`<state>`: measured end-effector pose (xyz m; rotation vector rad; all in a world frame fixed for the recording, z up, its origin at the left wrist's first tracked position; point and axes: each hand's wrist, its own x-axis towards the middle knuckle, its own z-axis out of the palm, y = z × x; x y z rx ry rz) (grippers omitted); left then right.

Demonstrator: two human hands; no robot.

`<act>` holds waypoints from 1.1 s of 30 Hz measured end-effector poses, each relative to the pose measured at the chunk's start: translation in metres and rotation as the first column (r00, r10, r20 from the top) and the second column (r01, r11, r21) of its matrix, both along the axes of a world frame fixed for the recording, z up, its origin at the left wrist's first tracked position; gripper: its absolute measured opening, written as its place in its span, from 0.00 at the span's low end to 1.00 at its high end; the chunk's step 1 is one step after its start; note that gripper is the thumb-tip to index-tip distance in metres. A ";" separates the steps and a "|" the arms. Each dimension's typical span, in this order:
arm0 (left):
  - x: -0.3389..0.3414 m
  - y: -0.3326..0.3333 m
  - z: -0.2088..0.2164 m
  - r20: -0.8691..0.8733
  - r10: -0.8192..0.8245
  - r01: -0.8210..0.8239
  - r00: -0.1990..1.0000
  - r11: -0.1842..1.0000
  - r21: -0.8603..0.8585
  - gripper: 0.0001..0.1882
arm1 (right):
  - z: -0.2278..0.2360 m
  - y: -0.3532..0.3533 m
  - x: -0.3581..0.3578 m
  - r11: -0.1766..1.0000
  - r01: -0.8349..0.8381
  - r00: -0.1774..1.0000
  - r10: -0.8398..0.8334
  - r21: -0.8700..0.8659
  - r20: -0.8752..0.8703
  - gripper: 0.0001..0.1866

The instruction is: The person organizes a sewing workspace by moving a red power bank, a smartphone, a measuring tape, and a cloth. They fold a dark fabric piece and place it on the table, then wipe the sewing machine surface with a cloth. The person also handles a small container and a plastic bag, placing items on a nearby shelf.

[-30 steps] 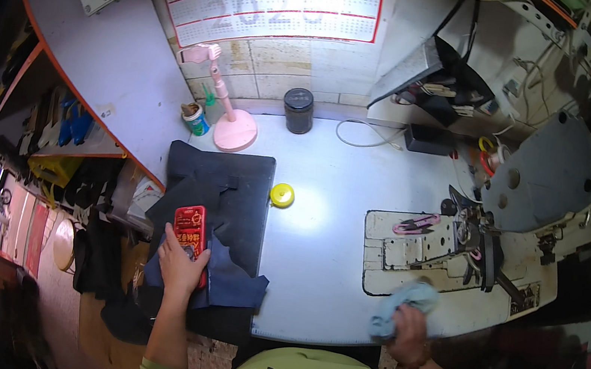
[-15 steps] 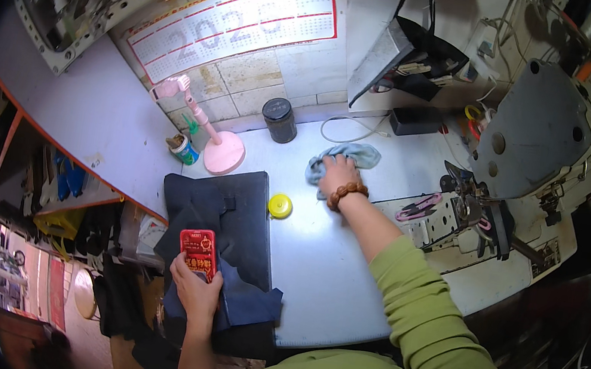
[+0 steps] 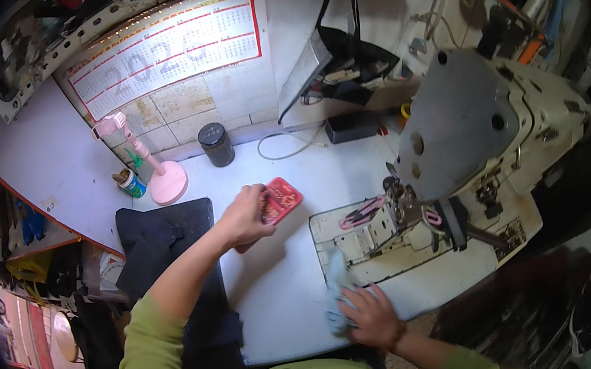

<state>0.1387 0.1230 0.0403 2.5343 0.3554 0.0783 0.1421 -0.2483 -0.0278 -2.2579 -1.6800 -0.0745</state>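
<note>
My left hand grips a small red rectangular box with gold print and holds it over the white tabletop. A reddish edge shows below the fingers; I cannot tell whether it is part of the box. Near the table's front edge, my right hand, a brown bead bracelet at its wrist, presses and holds a crumpled light blue cloth. The cloth reaches onto the sewing machine's bed plate. Beneath my left forearm lies folded dark fabric, partly hidden.
A sewing machine fills the right side, with pink-handled snips on its bed. Toward the back wall stand a pink lamp, a dark lidded jar, a small tub and a black box. A thin cable lies between them.
My left hand has lifted the red box off the dark fabric and carried it right and away. My right hand has drawn the cloth toward me. The yellow round thing is out of sight; the view has shifted.
</note>
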 end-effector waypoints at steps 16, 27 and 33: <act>0.170 -0.007 -0.068 -0.040 -0.205 0.209 0.978 0.955 0.213 0.43 | -0.063 -0.124 0.060 0.826 0.462 0.886 -0.442 0.323 -0.139 0.32; 0.002 0.025 -0.020 0.255 -0.134 0.050 0.958 0.950 0.309 0.37 | -0.081 -0.159 0.069 0.644 0.727 0.673 -0.737 0.236 -0.062 0.32; -0.204 0.064 0.022 0.260 0.352 -0.427 0.899 0.838 0.341 0.31 | -0.044 -0.175 0.053 0.566 0.817 0.572 -0.820 0.107 -0.026 0.29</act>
